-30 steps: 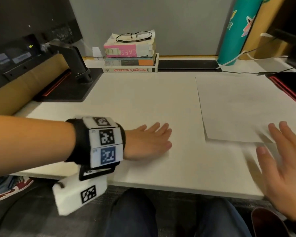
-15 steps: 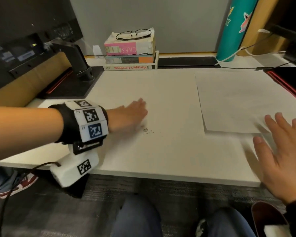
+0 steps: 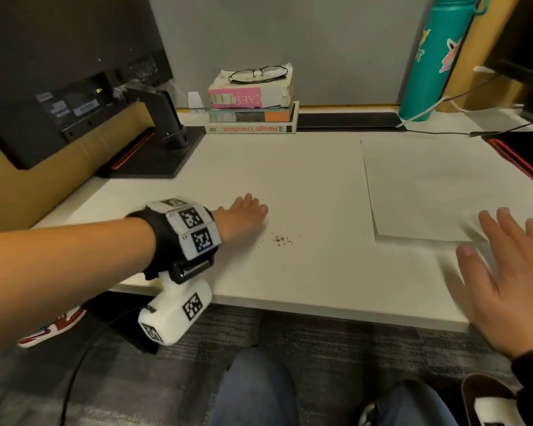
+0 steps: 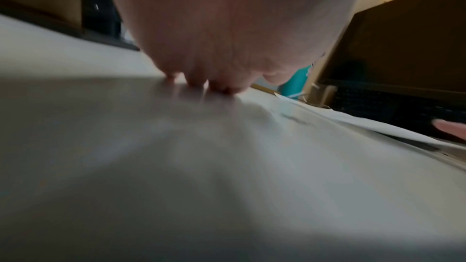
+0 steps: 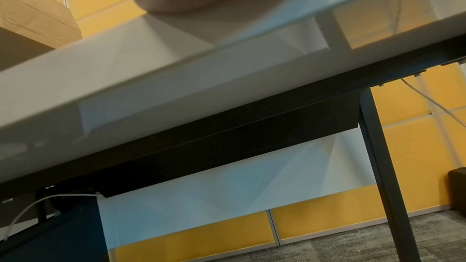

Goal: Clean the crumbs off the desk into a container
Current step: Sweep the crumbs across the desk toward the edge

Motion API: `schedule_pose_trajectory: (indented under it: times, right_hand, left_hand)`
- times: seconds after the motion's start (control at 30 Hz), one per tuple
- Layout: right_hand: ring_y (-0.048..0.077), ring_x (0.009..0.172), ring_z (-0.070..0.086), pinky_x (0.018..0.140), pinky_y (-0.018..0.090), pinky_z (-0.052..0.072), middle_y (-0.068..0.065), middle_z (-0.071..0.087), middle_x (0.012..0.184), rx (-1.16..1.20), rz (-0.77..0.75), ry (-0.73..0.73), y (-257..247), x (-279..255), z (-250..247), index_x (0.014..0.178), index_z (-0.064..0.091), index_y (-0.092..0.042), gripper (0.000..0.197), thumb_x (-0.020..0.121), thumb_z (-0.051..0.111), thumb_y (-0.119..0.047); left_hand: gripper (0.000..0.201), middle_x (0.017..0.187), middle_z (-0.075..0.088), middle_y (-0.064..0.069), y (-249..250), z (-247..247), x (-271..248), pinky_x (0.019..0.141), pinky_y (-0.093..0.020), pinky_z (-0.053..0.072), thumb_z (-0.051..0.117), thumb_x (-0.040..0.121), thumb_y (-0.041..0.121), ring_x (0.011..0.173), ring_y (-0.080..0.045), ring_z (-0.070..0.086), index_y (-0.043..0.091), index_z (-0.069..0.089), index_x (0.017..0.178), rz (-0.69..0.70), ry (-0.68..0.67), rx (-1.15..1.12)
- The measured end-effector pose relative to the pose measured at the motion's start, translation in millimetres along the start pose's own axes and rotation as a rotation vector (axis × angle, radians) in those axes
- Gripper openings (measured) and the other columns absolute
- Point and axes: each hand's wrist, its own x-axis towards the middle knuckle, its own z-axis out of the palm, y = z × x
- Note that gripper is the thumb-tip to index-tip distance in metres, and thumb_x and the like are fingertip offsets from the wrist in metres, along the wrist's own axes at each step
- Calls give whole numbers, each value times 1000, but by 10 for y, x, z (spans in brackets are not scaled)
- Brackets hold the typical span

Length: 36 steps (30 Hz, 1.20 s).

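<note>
A small scatter of dark crumbs (image 3: 279, 240) lies on the white desk (image 3: 305, 186), near its front middle. My left hand (image 3: 243, 215) lies flat on the desk just left of and behind the crumbs, fingers straight and together; its fingertips (image 4: 194, 84) touch the surface in the left wrist view. A white sheet of paper (image 3: 428, 186) lies to the right of the crumbs. My right hand (image 3: 511, 265) is open with spread fingers over the paper's near corner and the desk's front edge. No container shows.
A stack of books (image 3: 251, 109) with glasses (image 3: 257, 73) on top stands at the back. A monitor base (image 3: 154, 155) is at back left, a teal bottle (image 3: 434, 56) at back right with cables. A dark mat (image 3: 523, 155) edges the right side.
My left hand drew back to the left and away from me, uncovering the crumbs. The right hand stayed by the paper's corner.
</note>
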Motion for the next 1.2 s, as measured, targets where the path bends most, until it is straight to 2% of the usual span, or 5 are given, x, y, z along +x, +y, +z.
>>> schedule_pose_trajectory:
  times: [0.37, 0.63, 0.8, 0.93, 1.2]
  right_hand:
    - [21, 149, 5, 119, 51, 8, 3, 17, 159, 1, 8, -16, -43, -15, -25, 149, 22, -19, 81, 86, 2, -66]
    - [21, 149, 5, 119, 51, 7, 3, 15, 160, -15, 31, -30, -54, -10, -38, 150, 20, -20, 81, 86, 1, -66]
    - [21, 149, 1, 119, 52, 8, 2, 14, 160, 24, 30, -38, -87, -34, -73, 150, 20, -18, 89, 81, -2, -70]
    - [20, 149, 2, 119, 52, 8, 2, 15, 160, 16, 29, -50, -89, -27, -67, 150, 21, -17, 85, 84, 1, -67]
    - [18, 148, 4, 119, 53, 11, 0, 17, 159, 11, 45, -27, -33, -30, -30, 149, 23, -20, 86, 83, 0, -70]
  left_hand:
    - [55, 157, -13, -18, -417, 400, -172, 117, -47, 2, 19, 100, 9, 146, -31, -11, 1, -4, 149, -261, 168, -10]
    - [64, 158, -20, -5, 654, 606, 222, 118, -38, -10, 2, 98, 45, 146, -18, -18, 9, -18, 148, -232, 281, -229]
    - [53, 156, 19, -15, 468, 232, 208, 114, -51, 13, 12, 101, 31, 143, -30, 21, 10, 18, 150, -93, 122, -59]
    - [63, 123, 56, -14, 409, -522, 244, 98, -33, 35, 14, 100, 48, 114, -26, 52, 6, 58, 118, -11, 237, 105]
    - [49, 159, 6, -17, 448, -431, 787, 114, -30, 8, 22, 105, 16, 146, -28, 5, -3, 13, 149, 139, -69, 149]
